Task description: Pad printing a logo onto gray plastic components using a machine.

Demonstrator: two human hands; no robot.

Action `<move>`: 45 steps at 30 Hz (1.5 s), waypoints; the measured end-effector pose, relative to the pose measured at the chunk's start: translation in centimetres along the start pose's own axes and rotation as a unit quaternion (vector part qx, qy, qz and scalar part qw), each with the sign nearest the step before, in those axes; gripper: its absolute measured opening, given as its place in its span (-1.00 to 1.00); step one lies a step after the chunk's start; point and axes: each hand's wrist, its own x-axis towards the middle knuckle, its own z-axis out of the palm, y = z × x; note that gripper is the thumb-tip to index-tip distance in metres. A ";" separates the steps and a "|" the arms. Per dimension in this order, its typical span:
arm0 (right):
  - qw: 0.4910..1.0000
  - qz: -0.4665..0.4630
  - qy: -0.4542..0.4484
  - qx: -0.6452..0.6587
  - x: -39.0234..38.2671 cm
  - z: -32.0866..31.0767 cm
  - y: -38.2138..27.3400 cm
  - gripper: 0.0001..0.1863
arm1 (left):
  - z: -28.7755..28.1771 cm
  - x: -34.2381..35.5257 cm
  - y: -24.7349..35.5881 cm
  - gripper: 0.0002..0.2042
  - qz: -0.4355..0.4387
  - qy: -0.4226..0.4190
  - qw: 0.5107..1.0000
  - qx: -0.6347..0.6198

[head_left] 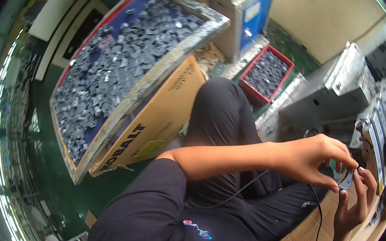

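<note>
My left hand (315,157) reaches across to the right, its thumb and fingers curled round a small grey curved piece (346,180). From below, my right hand (356,204) meets it, with the thumb and fingertips pinching the same piece. Fingers cover part of the piece, so its exact kind cannot be made out. Both hands are above a cardboard sheet (292,239), to the right of my bent legs.
A large metal-edged tray (212,21) of small dark grey pieces rests on a cardboard box (165,109) at left. Beyond my knee sits a red bin (274,97) of similar pieces. A black cable (318,216) hangs near my leg. Metal equipment (332,96) stands at right.
</note>
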 end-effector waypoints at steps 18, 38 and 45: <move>0.998 -0.044 0.048 0.001 2.1 0.3 -1.7 -0.68 | -25.9 -25.6 23.0 -0.59 -0.205 0.513 0.744 0.376; 0.996 -0.055 0.061 -0.046 2.6 -0.8 -3.5 -0.72 | -32.4 -43.7 33.4 -0.59 -0.499 0.388 0.295 0.716; 0.993 -0.062 0.055 -0.080 2.7 -1.6 -4.0 -0.71 | -32.8 -43.8 32.1 -0.59 -0.538 0.412 0.278 0.681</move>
